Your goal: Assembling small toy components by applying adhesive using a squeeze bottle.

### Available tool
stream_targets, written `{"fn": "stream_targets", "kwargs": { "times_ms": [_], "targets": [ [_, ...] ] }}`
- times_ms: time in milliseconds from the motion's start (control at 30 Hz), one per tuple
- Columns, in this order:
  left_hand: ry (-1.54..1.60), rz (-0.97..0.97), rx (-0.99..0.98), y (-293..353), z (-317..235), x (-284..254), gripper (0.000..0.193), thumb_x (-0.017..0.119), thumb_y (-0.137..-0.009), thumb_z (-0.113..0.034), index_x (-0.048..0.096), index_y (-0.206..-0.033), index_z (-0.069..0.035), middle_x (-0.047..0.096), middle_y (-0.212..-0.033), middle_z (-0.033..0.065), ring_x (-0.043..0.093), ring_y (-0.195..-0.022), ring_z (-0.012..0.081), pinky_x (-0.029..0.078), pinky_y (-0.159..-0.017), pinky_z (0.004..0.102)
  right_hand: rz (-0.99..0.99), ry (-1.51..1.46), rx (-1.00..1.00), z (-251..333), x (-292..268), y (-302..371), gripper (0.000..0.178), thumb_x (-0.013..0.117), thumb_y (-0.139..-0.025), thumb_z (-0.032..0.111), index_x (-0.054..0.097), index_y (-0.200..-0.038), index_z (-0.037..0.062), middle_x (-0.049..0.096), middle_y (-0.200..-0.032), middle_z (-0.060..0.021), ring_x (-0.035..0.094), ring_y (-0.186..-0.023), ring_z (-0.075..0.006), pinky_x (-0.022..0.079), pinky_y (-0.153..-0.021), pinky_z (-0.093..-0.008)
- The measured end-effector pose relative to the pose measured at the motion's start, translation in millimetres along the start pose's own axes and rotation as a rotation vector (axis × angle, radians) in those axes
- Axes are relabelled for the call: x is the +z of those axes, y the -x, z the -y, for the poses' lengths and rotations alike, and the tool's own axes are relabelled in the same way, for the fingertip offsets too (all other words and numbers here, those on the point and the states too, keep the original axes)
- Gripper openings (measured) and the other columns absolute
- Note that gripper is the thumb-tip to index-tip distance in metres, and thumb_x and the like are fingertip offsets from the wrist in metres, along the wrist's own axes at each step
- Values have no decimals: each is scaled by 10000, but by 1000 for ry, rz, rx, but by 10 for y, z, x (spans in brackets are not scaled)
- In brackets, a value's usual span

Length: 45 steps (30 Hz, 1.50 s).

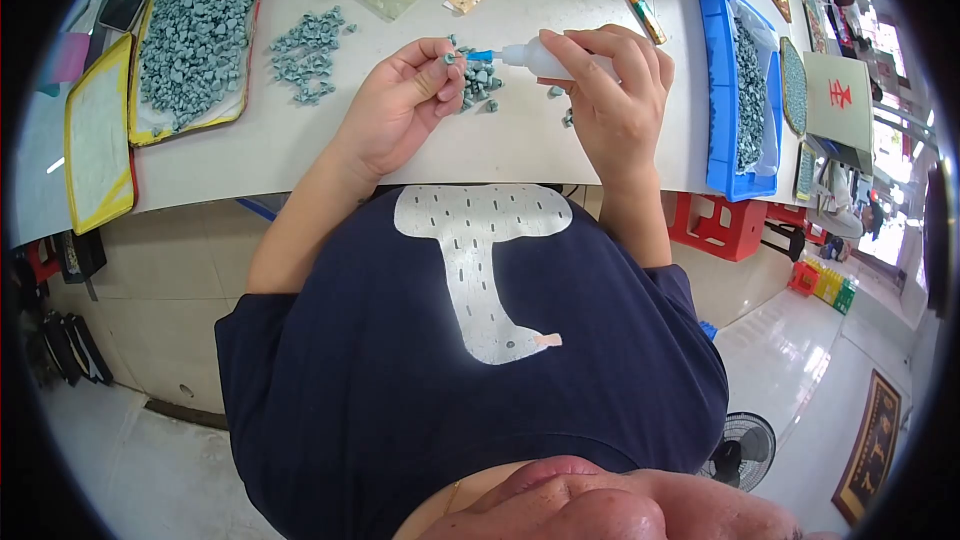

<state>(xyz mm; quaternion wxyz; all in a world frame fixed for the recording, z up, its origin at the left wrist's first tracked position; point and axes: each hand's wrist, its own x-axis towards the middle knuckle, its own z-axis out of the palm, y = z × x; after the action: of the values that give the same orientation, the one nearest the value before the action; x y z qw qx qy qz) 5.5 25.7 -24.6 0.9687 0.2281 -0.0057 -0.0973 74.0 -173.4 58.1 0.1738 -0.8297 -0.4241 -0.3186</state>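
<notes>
Pinching a small grey-green piece at twelve o'clock, your left hand sets thumb against forefinger; your right hand clasps the white bottle at one. The piece seems light and hard, best held by its rim; the bottle seems squeezable, best held mid-body.

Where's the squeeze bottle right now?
Head view, upper half, right of centre: the squeeze bottle is in the right hand, its blue tip beside the left hand.
</notes>
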Motion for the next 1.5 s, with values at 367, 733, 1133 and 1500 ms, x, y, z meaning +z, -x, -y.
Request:
{"fn": "stream_targets", "kwargs": {
  "times_ms": [367,733,1133,1500],
  "targets": [
    [85,-51,-28,-9,0,92,126,574,-908,-50,564,-1029,-15,563,-942,82,474,-747,118,420,-664,252,37,-566,591,-254,258,183,381,779,-696,34,640,-1050,46,663,-952,-62,622,-877,-158,474,-758,-264],
    [18,-14,-68,21,-6,185,122,590,-872,-19,588,-994,-20,570,-914,85,480,-743,111,433,-664,251,254,-471,667,-306,262,261,349,775,-731,119,604,-1010,-3,663,-907,-73,617,-812,-142,483,-711,-271],
    [18,9,-67,-5,16,161,105,596,-867,-7,605,-968,-34,578,-896,80,486,-732,128,436,-673,272,656,-202,547,-235,26,343,281,760,-691,144,635,-898,-1,603,-770,-117,585,-688,-265,478,-640,-346],
    [-75,27,-91,44,8,151,101,611,-884,-70,594,-984,-66,554,-869,46,450,-737,109,425,-653,235,572,-505,601,-48,57,242,154,699,-788,56,639,-918,1,624,-756,-69,622,-654,-166,485,-651,-265]
  ]
}}
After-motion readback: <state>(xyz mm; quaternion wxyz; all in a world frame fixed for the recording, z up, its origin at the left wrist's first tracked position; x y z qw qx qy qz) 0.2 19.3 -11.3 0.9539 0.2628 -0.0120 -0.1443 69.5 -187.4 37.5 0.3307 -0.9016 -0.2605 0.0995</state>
